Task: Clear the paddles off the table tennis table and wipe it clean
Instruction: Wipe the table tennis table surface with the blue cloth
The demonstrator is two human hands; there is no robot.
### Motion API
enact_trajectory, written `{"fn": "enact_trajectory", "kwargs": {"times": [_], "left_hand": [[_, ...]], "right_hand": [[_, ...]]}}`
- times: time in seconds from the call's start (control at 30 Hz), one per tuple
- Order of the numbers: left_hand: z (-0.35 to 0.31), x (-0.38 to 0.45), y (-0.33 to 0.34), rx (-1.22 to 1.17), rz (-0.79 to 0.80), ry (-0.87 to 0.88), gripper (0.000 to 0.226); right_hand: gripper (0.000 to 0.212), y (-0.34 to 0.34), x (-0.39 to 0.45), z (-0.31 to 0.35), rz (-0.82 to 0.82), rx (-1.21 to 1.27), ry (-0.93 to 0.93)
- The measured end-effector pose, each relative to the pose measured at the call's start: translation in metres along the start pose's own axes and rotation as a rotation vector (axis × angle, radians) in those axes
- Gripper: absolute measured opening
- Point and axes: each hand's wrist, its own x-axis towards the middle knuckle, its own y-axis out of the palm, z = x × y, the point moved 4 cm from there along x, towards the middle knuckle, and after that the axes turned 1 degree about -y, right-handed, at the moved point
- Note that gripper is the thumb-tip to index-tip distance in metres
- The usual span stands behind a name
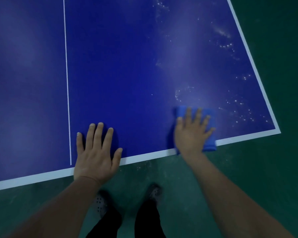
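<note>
Wiping is the step in hand: the right hand (pixel 193 133) lies flat, fingers spread, on a folded blue cloth (pixel 208 127) at the near edge of the table (pixel 127 66), close to its near right corner. The cloth hangs slightly over the white border there, which suggests the stroke runs right up to or off the edge so that dirt is carried off instead of being left along the rim. The open palm spreads pressure over the whole pad of cloth.

The left hand (pixel 96 152) rests flat on the table too, fingers straight and a little apart, holding nothing, just right of the white centre line (pixel 67 83) at the near edge. It probably serves as a brace while the person leans over the surface.

Counted: two hands, one cloth, and no paddles anywhere in view, so the clearing part appears done, at least on this visible end. White specks and smears (pixel 230 45) lie scattered along the right side of the table, from beside the cloth toward the far edge; that strip likely remains to be wiped. Two shoes stand on the green floor (pixel 273 169) below.
</note>
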Motion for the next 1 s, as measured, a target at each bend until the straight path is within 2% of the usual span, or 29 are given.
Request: {"fn": "enact_trajectory", "kwargs": {"times": [0.1, 0.13, 0.17, 0.3, 0.37, 0.43, 0.6, 0.77, 0.83, 0.9, 1.0], "left_hand": [[-0.001, 0.000, -0.001, 0.003, -0.005, -0.009, 0.071], [-0.001, 0.000, -0.001, 0.004, -0.008, -0.009, 0.070], [0.000, -0.001, -0.001, 0.009, -0.012, -0.009, 0.070], [-0.001, 0.000, -0.002, 0.016, -0.026, -0.013, 0.069], [-0.001, 0.000, -0.002, 0.019, -0.026, -0.013, 0.068], [0.001, 0.001, -0.002, 0.022, -0.023, -0.016, 0.068], [0.001, -0.001, 0.000, -0.023, -0.067, -0.040, 0.070], [0.002, -0.004, 0.003, -0.062, -0.146, -0.069, 0.070], [0.002, -0.004, 0.002, -0.051, -0.149, -0.065, 0.068], [0.002, -0.003, 0.001, -0.034, -0.116, -0.058, 0.067], [0.001, -0.002, -0.002, 0.001, -0.069, -0.058, 0.067]], "right_hand": [[0.059, 0.021, -0.055, 0.057, 0.082, -0.119, -0.683], [0.058, 0.020, -0.053, 0.053, 0.082, -0.147, -0.788], [0.059, 0.017, -0.038, 0.040, 0.069, -0.153, -0.769], [0.061, -0.008, 0.037, -0.054, 0.064, -0.093, -0.116], [0.063, -0.013, 0.037, -0.073, 0.073, -0.035, 0.031], [0.066, -0.008, 0.015, -0.057, 0.062, -0.038, 0.000], [0.061, 0.019, -0.048, 0.053, 0.078, -0.094, -0.319], [0.058, 0.031, -0.035, 0.174, 0.050, 0.027, -0.545], [0.058, 0.028, -0.013, 0.191, 0.038, 0.025, -0.620], [0.060, 0.020, 0.029, 0.163, 0.008, -0.022, -0.548], [0.061, -0.003, 0.104, 0.054, -0.049, -0.046, -0.146]]}}
